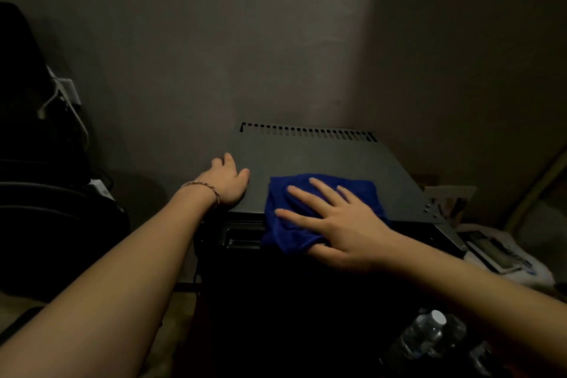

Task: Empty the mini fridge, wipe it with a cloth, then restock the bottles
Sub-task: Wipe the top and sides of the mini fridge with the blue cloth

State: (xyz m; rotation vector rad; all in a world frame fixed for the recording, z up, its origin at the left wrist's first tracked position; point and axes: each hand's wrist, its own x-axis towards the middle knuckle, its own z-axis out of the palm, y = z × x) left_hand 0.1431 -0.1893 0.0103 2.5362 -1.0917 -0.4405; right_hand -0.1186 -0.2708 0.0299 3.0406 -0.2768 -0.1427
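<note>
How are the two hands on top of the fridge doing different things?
The right hand lies flat with fingers spread on the blue cloth; the left hand touches bare metal at the fridge top's left edge. The left wrist wears a bracelet; the right is bare. Both rest on the fridge.

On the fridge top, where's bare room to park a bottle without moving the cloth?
Bare patches on the mini fridge top: the back strip between the vent slots and the blue cloth, and the right side beyond the cloth. The front is crowded: the right hand presses the cloth, and the left hand grips the left edge.
</note>
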